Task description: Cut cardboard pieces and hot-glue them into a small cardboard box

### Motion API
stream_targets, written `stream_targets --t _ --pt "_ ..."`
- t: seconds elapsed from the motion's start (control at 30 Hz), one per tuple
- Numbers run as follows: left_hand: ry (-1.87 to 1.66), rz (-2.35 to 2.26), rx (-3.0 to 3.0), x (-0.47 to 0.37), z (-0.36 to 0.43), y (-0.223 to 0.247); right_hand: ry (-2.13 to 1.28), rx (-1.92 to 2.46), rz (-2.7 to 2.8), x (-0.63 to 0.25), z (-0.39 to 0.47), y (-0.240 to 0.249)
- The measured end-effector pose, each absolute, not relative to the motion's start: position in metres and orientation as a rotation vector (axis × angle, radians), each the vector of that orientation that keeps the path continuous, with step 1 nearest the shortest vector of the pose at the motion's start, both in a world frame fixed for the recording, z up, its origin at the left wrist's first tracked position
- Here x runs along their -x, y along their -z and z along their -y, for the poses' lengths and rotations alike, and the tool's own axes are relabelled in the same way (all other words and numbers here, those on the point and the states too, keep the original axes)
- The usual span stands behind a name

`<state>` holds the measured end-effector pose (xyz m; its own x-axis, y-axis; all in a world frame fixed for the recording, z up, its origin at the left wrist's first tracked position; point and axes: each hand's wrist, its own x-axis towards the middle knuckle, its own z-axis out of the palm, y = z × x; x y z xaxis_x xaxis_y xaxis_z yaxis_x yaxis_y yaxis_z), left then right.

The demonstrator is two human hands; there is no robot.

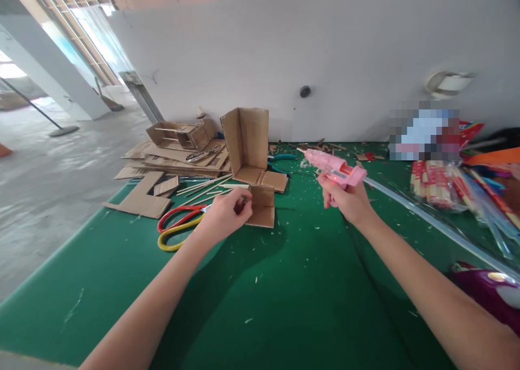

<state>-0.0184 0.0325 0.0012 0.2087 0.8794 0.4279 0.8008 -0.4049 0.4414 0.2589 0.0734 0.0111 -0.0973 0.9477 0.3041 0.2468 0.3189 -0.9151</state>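
Observation:
My left hand [228, 214] is closed, thumb and fingers pinched at the left side of a small folded cardboard piece [263, 207]. Its back wall and floor show, while my fingers cover its left edge. In my right hand [350, 201] is a pink hot glue gun [335, 167], its nozzle pointing left and a small orange light lit on its side. A long clear glue stick [422, 210] runs out of its back end. Scissors [179, 226] with red and yellow handles lie under my left wrist. Behind my left hand stands a taller folded cardboard piece [254, 140].
Thin wooden sticks [203, 188] and a cut cardboard frame [140, 199] lie at left, before stacked cardboard [162, 161]. Blue-handled pliers [282, 157] sit farther back. Bagged sticks [434, 186] and a purple object [483, 294] are at right. A dark cord [369, 272] crosses the green table [292, 305].

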Motion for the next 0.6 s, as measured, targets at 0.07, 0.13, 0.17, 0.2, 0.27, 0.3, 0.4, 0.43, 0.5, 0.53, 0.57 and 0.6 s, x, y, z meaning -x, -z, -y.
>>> stream_targets --t 0.07,0.13,0.17,0.2,0.27,0.3,0.4,0.43,0.5,0.53,0.57,0.6 --pt "-1.039 -1.571 -2.274 0.020 -0.034 0.000 -0.917 1.094 1.643 -0.254 -0.061 -0.008" --pt "-1.085 -1.509 -2.187 0.021 -0.034 -0.002 -0.988 1.069 1.783 -0.250 -0.048 -0.003" --pt "-1.098 -1.486 -2.144 0.021 -0.033 -0.003 -1.009 1.053 1.861 -0.248 -0.043 -0.001" --pt "-1.108 -1.462 -2.110 0.021 -0.033 -0.004 -1.012 1.039 1.930 -0.247 -0.038 0.001" --pt "-1.117 -1.415 -2.081 0.021 -0.032 -0.006 -0.980 1.035 2.046 -0.245 -0.032 0.001" --pt "-1.118 -1.387 -2.084 0.020 -0.031 -0.006 -0.950 1.048 2.090 -0.245 -0.030 0.000" --pt "-1.092 -1.298 -2.117 0.017 -0.029 -0.006 -0.857 1.105 2.170 -0.242 -0.027 -0.005" --pt "-1.075 -1.278 -2.120 0.016 -0.028 -0.006 -0.830 1.118 2.179 -0.241 -0.026 -0.006" --pt "-1.050 -1.252 -2.108 0.014 -0.027 -0.005 -0.797 1.128 2.193 -0.239 -0.025 -0.006" --pt "-1.045 -1.246 -2.099 0.013 -0.026 -0.005 -0.780 1.132 2.198 -0.237 -0.024 -0.005" --pt "-1.042 -1.240 -2.089 0.012 -0.026 -0.004 -0.757 1.138 2.203 -0.235 -0.023 -0.003" --pt "-1.040 -1.234 -2.080 0.012 -0.026 -0.004 -0.726 1.148 2.207 -0.233 -0.022 -0.001"
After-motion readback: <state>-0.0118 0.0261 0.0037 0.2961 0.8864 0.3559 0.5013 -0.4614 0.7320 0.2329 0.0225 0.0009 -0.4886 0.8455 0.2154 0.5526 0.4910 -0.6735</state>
